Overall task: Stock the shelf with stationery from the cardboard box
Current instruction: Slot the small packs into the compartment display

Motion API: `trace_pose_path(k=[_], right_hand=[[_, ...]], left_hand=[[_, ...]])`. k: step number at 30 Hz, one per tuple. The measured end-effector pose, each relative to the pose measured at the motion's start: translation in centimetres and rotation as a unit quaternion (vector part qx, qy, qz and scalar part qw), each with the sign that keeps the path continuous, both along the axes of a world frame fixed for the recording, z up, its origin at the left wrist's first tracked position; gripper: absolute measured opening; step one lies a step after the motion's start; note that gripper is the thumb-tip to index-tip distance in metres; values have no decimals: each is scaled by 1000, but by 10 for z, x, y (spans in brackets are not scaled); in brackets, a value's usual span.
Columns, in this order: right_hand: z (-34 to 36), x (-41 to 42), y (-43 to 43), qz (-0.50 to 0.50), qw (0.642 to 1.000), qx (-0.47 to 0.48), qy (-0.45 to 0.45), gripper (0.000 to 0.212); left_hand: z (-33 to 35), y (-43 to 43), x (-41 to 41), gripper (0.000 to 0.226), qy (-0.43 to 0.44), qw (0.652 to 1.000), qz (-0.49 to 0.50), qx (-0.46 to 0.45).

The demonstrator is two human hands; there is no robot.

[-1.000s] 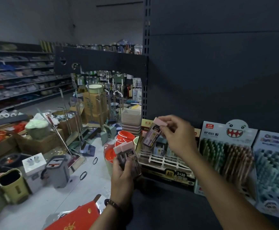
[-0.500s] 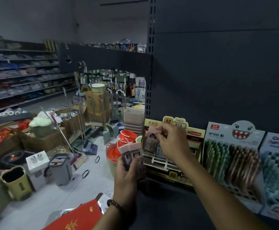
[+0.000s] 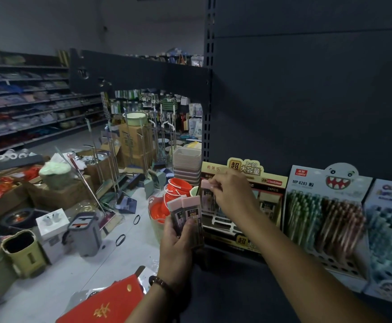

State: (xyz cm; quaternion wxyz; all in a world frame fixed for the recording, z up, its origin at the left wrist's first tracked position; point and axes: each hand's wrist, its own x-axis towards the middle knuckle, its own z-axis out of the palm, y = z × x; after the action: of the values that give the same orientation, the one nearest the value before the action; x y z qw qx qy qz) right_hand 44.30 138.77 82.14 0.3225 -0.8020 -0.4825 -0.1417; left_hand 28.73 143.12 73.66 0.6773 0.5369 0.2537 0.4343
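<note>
Yellow display tray (image 3: 241,241) on the shelf (image 3: 237,290): stocked cases (image 3: 266,205) upright in its slots. Right hand (image 3: 233,194) fingers (image 3: 216,183) pinch a pink-capped case (image 3: 205,184) at the tray's left end. Left hand (image 3: 175,250) fingers (image 3: 187,227) grip a bundle of cases (image 3: 188,210) just left of the tray.

Single head view, forward-down, near the shelf (image 3: 227,285)

Lead cases (image 3: 187,214) showed pink caps, dark grey bodies and small tan labels. Single case (image 3: 206,184): cap was pink, body too blurred to read. Lead display box (image 3: 272,183) was yellow with black bands and a red tag. Pen display box (image 3: 307,180) was white, with a red logo and a ghost face with a red mouth and white teeth. Its pens (image 3: 325,220) ran green, then copper-brown. Shelf back panel (image 3: 307,101) was dark slate. Buckets (image 3: 176,190) were orange-red. Packet (image 3: 111,304) was red with a gold character.
</note>
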Motion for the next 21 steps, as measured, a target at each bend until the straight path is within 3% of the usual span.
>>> trace_pose_path(k=[7,12,17,21], right_hand=[[2,-6,-9,-23,998,-59,-13,35],[1,-11,-31,73,993,28,93,28],[-4,-18,-38,133,972,-3,193,37],[-2,-15,-37,139,964,10,227,20]], left_hand=[[3,-4,1,26,-14,1000,-6,-1],[5,-5,0,24,-29,999,-21,-14],[9,-9,-4,26,-32,997,-67,-31],[13,-12,-6,27,-21,997,-76,-7]])
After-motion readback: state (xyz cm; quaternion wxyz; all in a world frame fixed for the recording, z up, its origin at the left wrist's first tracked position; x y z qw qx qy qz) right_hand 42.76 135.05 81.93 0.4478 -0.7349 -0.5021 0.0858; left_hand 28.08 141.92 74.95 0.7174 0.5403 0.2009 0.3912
